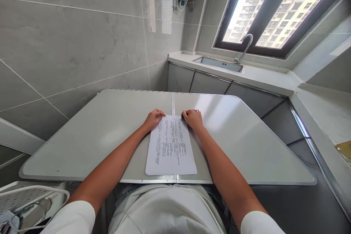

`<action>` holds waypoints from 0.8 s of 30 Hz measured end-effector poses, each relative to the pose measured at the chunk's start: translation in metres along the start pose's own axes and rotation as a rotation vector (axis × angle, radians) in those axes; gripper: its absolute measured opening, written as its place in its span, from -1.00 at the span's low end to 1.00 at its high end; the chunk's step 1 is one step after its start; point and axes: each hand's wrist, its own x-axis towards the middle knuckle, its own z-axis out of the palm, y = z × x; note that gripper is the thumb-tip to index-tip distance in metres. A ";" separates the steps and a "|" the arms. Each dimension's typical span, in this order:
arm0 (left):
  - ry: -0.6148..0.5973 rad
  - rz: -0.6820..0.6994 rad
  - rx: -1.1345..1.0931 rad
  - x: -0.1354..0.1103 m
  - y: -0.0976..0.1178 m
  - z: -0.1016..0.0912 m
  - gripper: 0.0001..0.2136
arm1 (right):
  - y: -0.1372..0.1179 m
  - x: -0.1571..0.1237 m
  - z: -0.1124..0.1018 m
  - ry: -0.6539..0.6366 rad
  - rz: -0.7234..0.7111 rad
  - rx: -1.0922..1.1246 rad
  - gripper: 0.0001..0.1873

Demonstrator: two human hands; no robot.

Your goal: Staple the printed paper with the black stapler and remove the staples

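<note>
A printed sheet of paper [171,146] lies on the grey folding table [95,131] in front of me. My left hand [154,117] rests with curled fingers on the sheet's top left corner. At the top right corner my right hand [193,117] is closed around a small dark object [182,116] that I cannot make out; only its tip shows.
A seam [173,104] runs down the table's middle. Behind stands a counter with a steel sink [219,64] and tap [244,45] under a window. Tiled wall on the left. A white wire rack [30,197] sits at lower left.
</note>
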 end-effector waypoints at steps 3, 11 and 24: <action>0.002 -0.001 0.003 0.000 0.000 0.000 -0.79 | 0.000 0.000 0.001 0.016 0.002 0.004 -0.44; -0.001 -0.001 0.008 0.000 0.000 0.000 -0.80 | -0.001 0.001 0.003 0.032 0.003 0.044 -0.47; -0.004 -0.003 0.000 0.000 0.000 0.000 -0.80 | 0.014 0.007 -0.002 0.042 0.004 0.442 -0.66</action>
